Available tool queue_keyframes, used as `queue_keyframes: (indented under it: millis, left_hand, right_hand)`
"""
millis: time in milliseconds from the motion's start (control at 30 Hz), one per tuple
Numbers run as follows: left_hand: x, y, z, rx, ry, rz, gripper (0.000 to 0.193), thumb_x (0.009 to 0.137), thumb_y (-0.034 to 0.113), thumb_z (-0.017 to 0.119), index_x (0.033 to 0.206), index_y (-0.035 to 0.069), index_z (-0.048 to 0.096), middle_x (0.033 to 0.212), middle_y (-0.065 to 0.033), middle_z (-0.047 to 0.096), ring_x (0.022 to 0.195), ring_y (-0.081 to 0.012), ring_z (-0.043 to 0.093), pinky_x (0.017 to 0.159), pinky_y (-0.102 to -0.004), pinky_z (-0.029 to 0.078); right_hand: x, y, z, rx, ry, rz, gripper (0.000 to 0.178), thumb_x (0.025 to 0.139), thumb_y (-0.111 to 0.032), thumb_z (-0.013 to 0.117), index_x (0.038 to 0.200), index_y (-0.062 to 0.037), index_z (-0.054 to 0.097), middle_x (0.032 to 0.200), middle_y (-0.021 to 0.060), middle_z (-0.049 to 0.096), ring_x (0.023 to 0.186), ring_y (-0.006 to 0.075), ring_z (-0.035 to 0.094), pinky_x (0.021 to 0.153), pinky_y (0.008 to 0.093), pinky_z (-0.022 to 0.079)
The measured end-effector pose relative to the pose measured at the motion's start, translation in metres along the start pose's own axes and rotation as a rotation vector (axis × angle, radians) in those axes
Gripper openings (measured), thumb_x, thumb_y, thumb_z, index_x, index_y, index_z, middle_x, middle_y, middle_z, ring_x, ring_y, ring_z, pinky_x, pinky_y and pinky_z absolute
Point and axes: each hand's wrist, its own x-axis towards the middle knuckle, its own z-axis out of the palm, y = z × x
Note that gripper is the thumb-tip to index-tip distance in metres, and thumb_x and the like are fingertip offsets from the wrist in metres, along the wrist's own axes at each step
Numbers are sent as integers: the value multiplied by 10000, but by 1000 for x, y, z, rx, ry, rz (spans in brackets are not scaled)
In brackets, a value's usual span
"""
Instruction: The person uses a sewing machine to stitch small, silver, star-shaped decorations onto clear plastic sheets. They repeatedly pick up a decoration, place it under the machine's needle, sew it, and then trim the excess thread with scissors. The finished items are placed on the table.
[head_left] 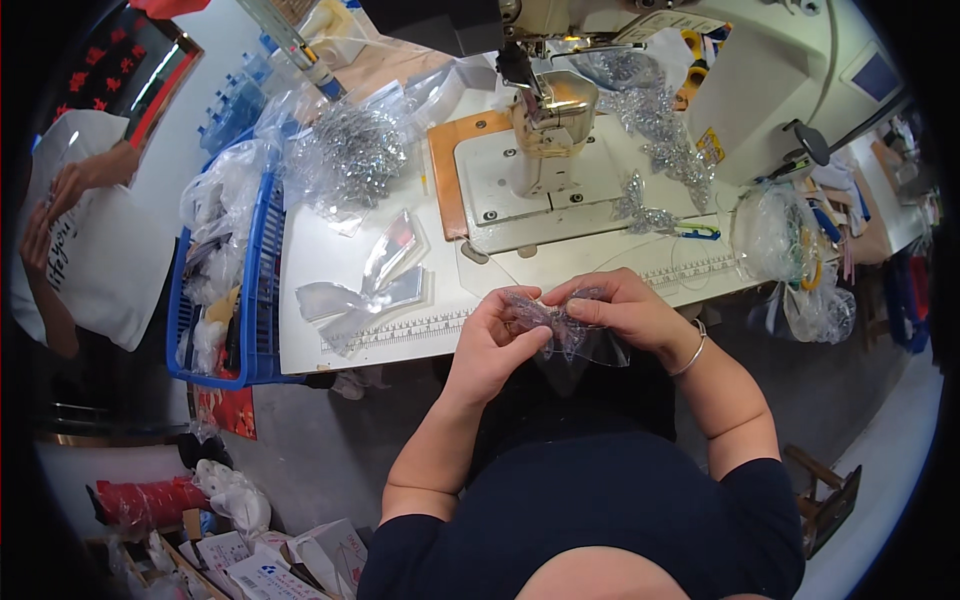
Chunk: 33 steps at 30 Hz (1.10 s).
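Just in front of the table's near edge, my left hand [496, 338] and my right hand [628, 312] pinch a clear, glittery silver bow [567, 338] between thumbs and fingers. The fingers partly cover it, and a transparent flap hangs below. Beyond my hands stands a sewing machine [556, 130], with a thin thread running across the table near them. Flat clear plastic bow-shaped pieces [368, 290] lie to the left of my hands. On the machine's right, a glittery bow [640, 208] rests beside small thread snips [697, 231], below a string of similar silver bows [665, 140].
A blue basket [262, 290] full of plastic bags stands at the table's left edge. Behind it lies a bag of silver glittery pieces [355, 150]. Clear bags [785, 240] hang at the right edge. Another person [85, 230] works at far left. Boxes [270, 565] sit on the floor.
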Motion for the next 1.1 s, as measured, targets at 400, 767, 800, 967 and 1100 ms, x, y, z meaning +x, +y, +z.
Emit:
queue_keyframes:
  millis: [400, 767, 800, 967, 1100]
  left_hand:
    - [3, -23, 6, -202, 222, 134, 344, 777, -67, 614, 1095, -13, 491, 926, -69, 576, 817, -115, 576, 746, -242, 485]
    - [16, -27, 19, -277, 405, 410, 288, 773, -108, 597, 1007, 26, 498, 899, -54, 562, 801, -117, 564, 726, -242, 479]
    - [16, -29, 22, -266, 410, 402, 285, 772, -105, 602, 1003, 27, 498, 895, -53, 564, 793, -116, 565, 720, -239, 479]
    - [14, -31, 26, -221, 443, 397, 269, 772, -89, 616, 986, 27, 500, 867, -49, 573, 749, -106, 568, 683, -225, 480]
    - [16, -36, 21, -143, 458, 399, 269, 788, -75, 595, 1015, 21, 487, 877, -65, 573, 740, -127, 567, 651, -259, 484]
  right_hand:
    - [8, -1, -4, 230, 40, 73, 361, 913, -221, 511, 1185, 14, 546, 1073, 130, 603, 907, 155, 588, 823, 300, 488]
    - [5, 56, 36, 409, 115, -458, 729, 727, -211, 748, 1329, -14, 386, 1248, 70, 452, 1111, 177, 468, 973, 345, 375]
    - [7, 54, 37, 315, 183, -504, 687, 731, -159, 741, 1315, -19, 407, 1214, 63, 462, 1108, 171, 465, 966, 334, 380]
    - [14, 45, 47, 31, 509, -588, 432, 742, 26, 687, 1151, -4, 550, 1038, 47, 480, 1017, 131, 494, 865, 258, 432]
    - [20, 45, 47, 100, 580, -540, 313, 742, 55, 675, 1043, 4, 607, 945, 44, 525, 827, 108, 537, 751, 246, 467]
